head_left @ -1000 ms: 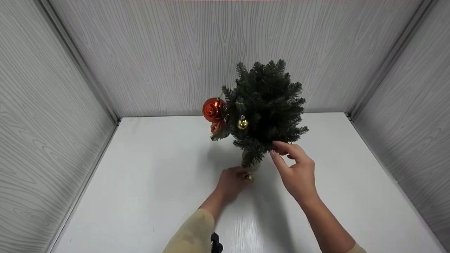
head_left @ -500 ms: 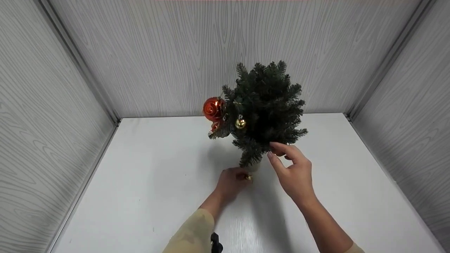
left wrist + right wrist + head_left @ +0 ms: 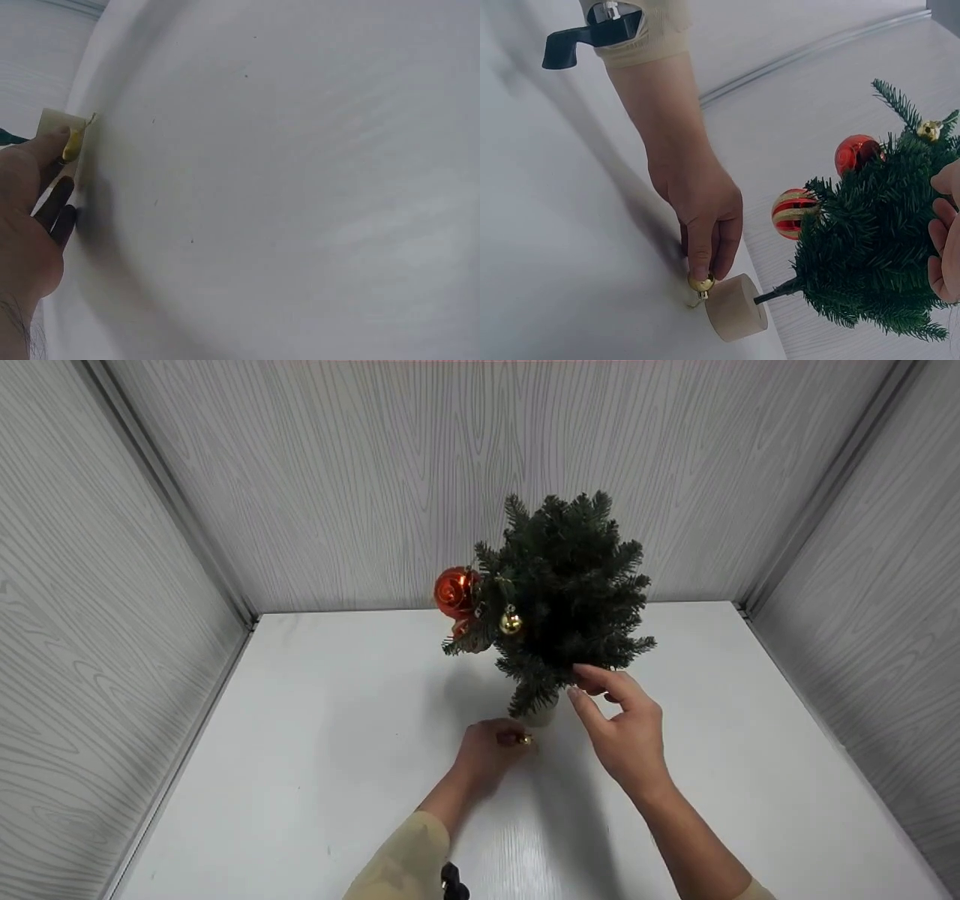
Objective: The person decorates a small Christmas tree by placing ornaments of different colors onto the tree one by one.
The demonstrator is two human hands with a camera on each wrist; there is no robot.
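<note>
A small green artificial Christmas tree [image 3: 570, 577] stands on a round pale base [image 3: 731, 311]. Low beside that base, my left hand [image 3: 487, 750] pinches a small gold bauble [image 3: 701, 282] between thumb and fingers; its thin loop shows in the left wrist view. My right hand [image 3: 630, 727] is at the lower front branches, fingers bent loosely and thumb apart from them, with the fingertips right at the needles. Hanging on the tree's left side are a shiny red bauble [image 3: 454, 592] and a red and gold striped one [image 3: 793, 213]. Another gold bauble [image 3: 511, 622] hangs at the front.
The tree stands on a white tabletop [image 3: 337, 750]. Pale wood-grain panels rise behind it [image 3: 337, 487] and at both sides. A black wrist mount [image 3: 454, 883] sits on the left sleeve.
The tree has turned slightly, its front gold bauble shifting a little left. My right hand has moved slightly left with the branches. My left hand still pinches its bauble, which has tilted.
</note>
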